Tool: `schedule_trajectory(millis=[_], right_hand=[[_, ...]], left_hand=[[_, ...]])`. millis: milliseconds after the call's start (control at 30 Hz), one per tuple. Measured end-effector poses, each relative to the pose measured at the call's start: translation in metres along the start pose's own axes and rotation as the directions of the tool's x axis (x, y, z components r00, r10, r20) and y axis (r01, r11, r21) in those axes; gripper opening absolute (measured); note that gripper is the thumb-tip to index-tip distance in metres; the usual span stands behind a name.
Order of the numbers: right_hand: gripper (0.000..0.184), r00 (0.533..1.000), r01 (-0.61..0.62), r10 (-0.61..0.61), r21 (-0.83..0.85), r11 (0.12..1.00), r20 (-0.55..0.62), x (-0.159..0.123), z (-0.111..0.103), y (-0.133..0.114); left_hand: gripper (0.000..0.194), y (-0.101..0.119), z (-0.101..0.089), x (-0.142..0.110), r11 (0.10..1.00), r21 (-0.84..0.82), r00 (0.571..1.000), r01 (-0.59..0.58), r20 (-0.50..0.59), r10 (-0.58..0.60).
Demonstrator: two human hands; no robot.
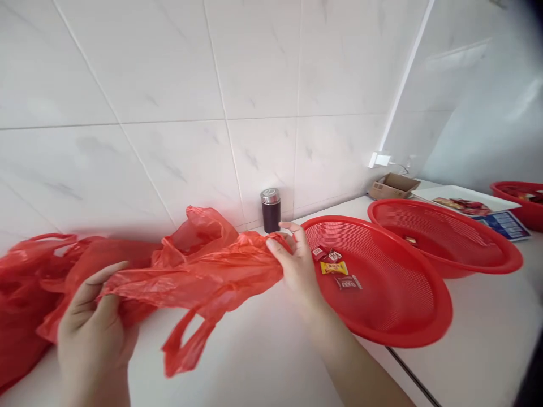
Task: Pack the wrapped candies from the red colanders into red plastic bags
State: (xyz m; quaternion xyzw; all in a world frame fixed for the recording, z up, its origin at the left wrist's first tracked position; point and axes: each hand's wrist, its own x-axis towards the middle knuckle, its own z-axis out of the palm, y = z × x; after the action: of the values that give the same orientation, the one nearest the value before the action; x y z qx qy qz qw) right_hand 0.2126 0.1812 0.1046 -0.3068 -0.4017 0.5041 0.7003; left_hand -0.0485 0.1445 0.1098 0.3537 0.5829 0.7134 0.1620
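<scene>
A thin red plastic bag is stretched between my two hands above the white counter. My left hand grips its left end with the fingers curled round the plastic. My right hand pinches the bag's right end, just beside the rim of a red mesh basket. A few wrapped sweets lie inside that basket. More crumpled red bags are heaped at the far left.
A small dark flask with a metal cap stands against the tiled wall. A second red basket sits to the right, then a white tray, a cardboard box and a third red basket.
</scene>
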Motion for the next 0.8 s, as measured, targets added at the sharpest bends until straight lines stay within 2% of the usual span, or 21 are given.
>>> schedule_trajectory(millis=[67, 167, 200, 267, 333, 400, 467, 567, 633, 700, 800], right_hand=[[0.043, 0.996, 0.030, -0.032, -0.026, 0.999, -0.077, 0.006, -0.004, -0.001], [0.031, 0.959, 0.190, -0.233, -0.241, 0.952, -0.164, -0.001, -0.005, -0.010], [0.024, 0.943, 0.249, -0.304, -0.321, 0.914, -0.132, -0.008, -0.003, -0.014], [0.011, 0.936, 0.336, -0.351, -0.391, 0.857, 0.033, -0.028, 0.005, -0.022], [0.009, 0.906, 0.404, -0.313, -0.361, 0.841, 0.283, -0.048, 0.018, -0.026], [0.015, 0.827, 0.445, -0.228, -0.349, 0.825, 0.514, -0.060, 0.029, -0.020], [0.021, 0.762, 0.467, -0.097, -0.440, 0.767, 0.640, -0.062, 0.034, -0.003], [0.024, 0.761, 0.434, 0.149, -0.666, 0.607, 0.631, -0.052, 0.027, 0.030], [0.025, 0.771, 0.405, 0.241, -0.747, 0.528, 0.589, -0.044, 0.016, 0.046], [0.025, 0.782, 0.386, 0.262, -0.769, 0.510, 0.566, -0.037, 0.006, 0.050], [0.023, 0.856, 0.344, 0.182, -0.796, 0.499, 0.484, -0.030, -0.007, 0.037]], left_hand=[[0.037, 0.007, -0.005, 0.001, 0.988, -0.104, 0.994, 0.111, 0.016, -0.110], [0.032, 0.014, -0.005, -0.002, 0.986, -0.042, 0.986, 0.159, 0.065, -0.157], [0.031, 0.016, -0.003, -0.004, 0.987, -0.006, 0.983, 0.162, 0.091, -0.160], [0.031, 0.018, 0.004, -0.012, 0.984, 0.062, 0.968, 0.164, 0.180, -0.173], [0.032, 0.020, 0.012, -0.023, 0.980, 0.129, 0.929, 0.151, 0.321, -0.185], [0.034, 0.022, 0.020, -0.034, 0.973, 0.187, 0.859, 0.137, 0.467, -0.211], [0.034, 0.023, 0.024, -0.042, 0.968, 0.206, 0.801, 0.145, 0.549, -0.237], [0.030, 0.026, 0.024, -0.044, 0.948, 0.230, 0.743, 0.221, 0.590, -0.316], [0.028, 0.028, 0.020, -0.041, 0.933, 0.227, 0.708, 0.278, 0.609, -0.359], [0.027, 0.028, 0.012, -0.036, 0.930, 0.205, 0.701, 0.306, 0.612, -0.366], [0.028, 0.024, -0.011, -0.026, 0.940, 0.205, 0.704, 0.273, 0.623, -0.340]])
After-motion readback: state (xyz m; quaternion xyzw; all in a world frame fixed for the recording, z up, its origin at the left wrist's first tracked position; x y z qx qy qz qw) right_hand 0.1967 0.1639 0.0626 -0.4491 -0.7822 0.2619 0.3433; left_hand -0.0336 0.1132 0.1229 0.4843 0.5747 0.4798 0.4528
